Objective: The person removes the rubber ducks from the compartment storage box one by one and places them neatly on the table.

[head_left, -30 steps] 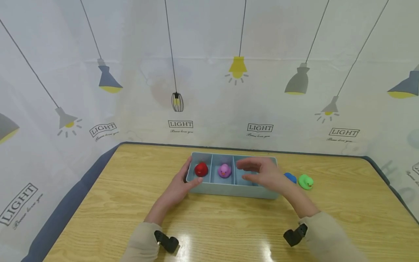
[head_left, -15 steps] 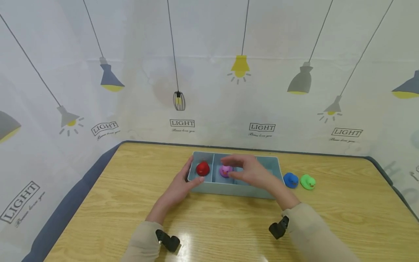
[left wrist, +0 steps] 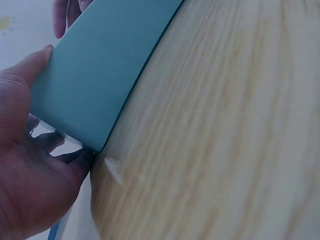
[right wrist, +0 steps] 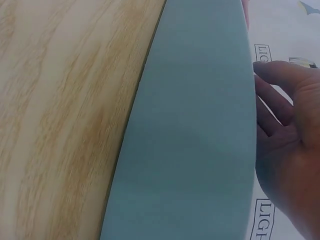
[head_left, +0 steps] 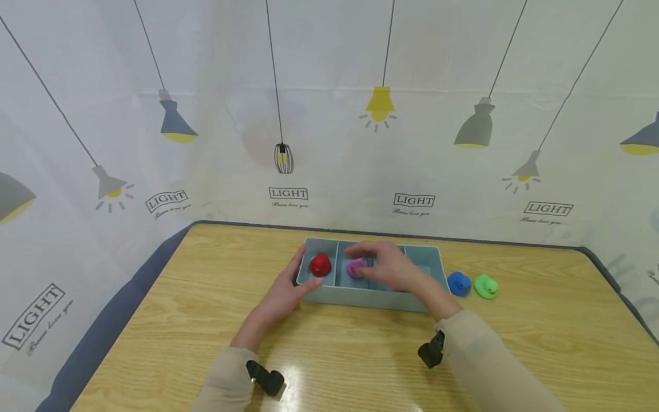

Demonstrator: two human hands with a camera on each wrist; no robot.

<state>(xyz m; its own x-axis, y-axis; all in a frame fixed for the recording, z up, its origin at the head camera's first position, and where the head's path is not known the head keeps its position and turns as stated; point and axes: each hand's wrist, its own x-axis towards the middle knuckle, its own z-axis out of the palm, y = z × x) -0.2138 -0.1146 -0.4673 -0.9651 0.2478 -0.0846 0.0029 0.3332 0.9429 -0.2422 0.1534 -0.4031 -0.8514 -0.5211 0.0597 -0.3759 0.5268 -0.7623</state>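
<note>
In the head view, my left hand (head_left: 280, 292) grips the left end of a blue-grey divided box (head_left: 370, 300), thumb at the front rim and fingers along its end wall. A red rubber duck (head_left: 320, 265) sits in the left compartment. My right hand (head_left: 393, 268) reaches over the box with thumb and fingers spread around a purple rubber duck (head_left: 354, 268) in the middle compartment, the thumb overlapping it. From the right wrist, the box's front wall (right wrist: 190, 125) hides the fingertips and the duck. The right compartment shows no duck in its visible part.
A blue rubber duck (head_left: 459, 284) and a green rubber duck (head_left: 486, 286) stand on the wooden table (head_left: 329, 349), just right of the box. Behind the table's back edge hangs a white lamp-print curtain (head_left: 329, 114).
My right hand has moved left from over the right compartment to the purple duck and come lower. The left hand keeps its hold on the box. The view has shifted slightly.
</note>
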